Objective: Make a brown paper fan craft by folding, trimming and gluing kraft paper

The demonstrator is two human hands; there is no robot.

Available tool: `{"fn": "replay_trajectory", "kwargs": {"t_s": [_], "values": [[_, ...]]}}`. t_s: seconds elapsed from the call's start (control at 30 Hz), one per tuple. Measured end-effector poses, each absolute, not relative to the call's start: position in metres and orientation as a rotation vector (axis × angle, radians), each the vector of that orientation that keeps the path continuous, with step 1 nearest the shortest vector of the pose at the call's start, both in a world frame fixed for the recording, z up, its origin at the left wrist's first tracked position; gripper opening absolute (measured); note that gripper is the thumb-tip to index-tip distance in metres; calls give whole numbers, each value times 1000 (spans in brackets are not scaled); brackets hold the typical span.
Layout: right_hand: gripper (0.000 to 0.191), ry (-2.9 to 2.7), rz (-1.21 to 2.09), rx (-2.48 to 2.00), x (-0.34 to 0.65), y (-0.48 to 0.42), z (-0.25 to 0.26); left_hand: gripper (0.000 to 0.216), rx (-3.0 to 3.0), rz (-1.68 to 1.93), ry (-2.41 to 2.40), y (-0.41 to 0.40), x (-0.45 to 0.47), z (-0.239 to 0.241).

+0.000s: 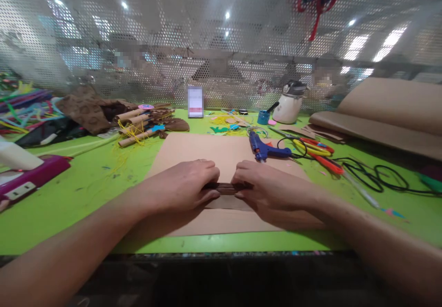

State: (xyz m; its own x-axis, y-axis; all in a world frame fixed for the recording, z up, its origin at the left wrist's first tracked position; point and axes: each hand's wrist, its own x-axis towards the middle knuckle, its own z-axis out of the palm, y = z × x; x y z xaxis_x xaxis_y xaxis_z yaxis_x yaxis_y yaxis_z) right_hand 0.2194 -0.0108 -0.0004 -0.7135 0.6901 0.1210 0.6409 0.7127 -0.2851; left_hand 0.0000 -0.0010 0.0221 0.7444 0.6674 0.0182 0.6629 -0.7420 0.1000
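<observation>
My left hand [184,182] and my right hand [267,185] meet over a tan cardboard sheet [214,153] lying on the green table [86,182]. Both hands curl their fingers round a small dark brown folded paper strip [224,188], one at each end. The strip lies low, just above the sheet; most of it is hidden under my fingers.
A blue glue gun [264,149] lies on the sheet's far right corner, with red and yellow scissors [317,153] and a black cord [376,178] beside it. Rolled paper tubes [138,130] and brown paper sit far left, a pink box [31,176] at left, a phone [195,102] and white bottle [289,107] at the back.
</observation>
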Motion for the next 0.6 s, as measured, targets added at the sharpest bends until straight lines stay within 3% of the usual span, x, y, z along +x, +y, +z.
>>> {"fn": "replay_trajectory", "kwargs": {"t_s": [0.4,0.6], "values": [[11,-2679,49,-1132,213,-20,-6,17,2903,144,989,0,1,7],[7,-2682,116,-1159,212,-21,-3,18,2816,141,980,4,-2,13]]}}
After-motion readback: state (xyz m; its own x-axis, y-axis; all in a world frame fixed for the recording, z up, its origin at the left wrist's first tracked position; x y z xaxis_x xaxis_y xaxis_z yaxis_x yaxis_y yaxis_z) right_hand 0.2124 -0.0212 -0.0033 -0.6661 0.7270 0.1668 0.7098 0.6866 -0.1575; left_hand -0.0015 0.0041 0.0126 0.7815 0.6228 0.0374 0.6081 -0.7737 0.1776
